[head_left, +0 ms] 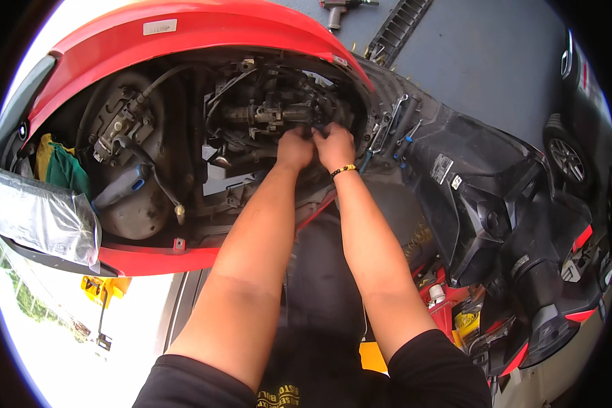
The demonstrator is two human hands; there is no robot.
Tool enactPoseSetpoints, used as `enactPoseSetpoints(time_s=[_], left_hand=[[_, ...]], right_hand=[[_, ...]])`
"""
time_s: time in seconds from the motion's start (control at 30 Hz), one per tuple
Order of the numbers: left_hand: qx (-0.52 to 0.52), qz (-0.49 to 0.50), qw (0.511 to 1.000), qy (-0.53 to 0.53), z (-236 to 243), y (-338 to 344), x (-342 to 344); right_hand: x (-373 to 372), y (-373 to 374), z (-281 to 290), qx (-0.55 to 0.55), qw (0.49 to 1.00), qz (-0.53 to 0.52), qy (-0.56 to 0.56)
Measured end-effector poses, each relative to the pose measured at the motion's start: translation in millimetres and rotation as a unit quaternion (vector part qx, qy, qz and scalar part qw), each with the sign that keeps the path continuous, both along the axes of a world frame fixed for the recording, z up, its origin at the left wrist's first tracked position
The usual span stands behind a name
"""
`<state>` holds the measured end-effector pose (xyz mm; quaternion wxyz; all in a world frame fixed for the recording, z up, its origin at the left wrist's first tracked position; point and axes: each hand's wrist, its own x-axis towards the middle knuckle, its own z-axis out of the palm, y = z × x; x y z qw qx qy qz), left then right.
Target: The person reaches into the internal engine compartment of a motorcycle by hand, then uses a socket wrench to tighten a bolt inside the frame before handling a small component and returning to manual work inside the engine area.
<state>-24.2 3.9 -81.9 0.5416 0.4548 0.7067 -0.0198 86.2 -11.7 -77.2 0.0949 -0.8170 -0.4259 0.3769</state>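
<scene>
Deep in the open body of a red scooter (pixel 204 30), both my arms reach forward into the engine bay. My left hand (pixel 295 148) is closed, its fingers curled at the right end of a metal engine assembly (pixel 268 115) with hoses and cables around it. Right beside it, my right hand (pixel 335 145) is also closed, thumb and fingers pinched together. Something small and dark lies at the fingertips of both hands. What it is I cannot make out, as the fingers and shadow hide it. A beaded bracelet (pixel 343 170) circles my right wrist.
A dark fuel tank (pixel 134 217) with a pump on top sits left of the engine. Several wrenches (pixel 387 128) lie on the black plastic to the right, beside large black body panels (pixel 442 156). An impact wrench (pixel 334 15) rests on the grey floor ahead. A car wheel (pixel 566 156) stands far right.
</scene>
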Motion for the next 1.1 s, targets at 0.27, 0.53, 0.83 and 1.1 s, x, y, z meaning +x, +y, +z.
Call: enactPoseSetpoints(time_s=[0.27,0.53,0.83,1.1], left_hand=[[0.021,-0.027,0.999,0.003,3.6,-2.2,-1.6],[0.048,0.058,0.995,-0.060,-13.2,-9.7,-5.0],[0.057,0.013,0.998,-0.020,-5.1,0.5,5.6],[0.100,-0.006,0.995,0.023,6.5,-6.2,12.0]], right_hand=[[3.9,4.0,16.1,-0.066,0.997,0.019,0.028],[8.4,17.0,14.9,-0.068,0.996,0.004,0.049],[5.1,24.1,16.4,-0.105,0.994,0.034,-0.002],[6.8,18.5,25.6,-0.086,0.996,0.032,0.015]])
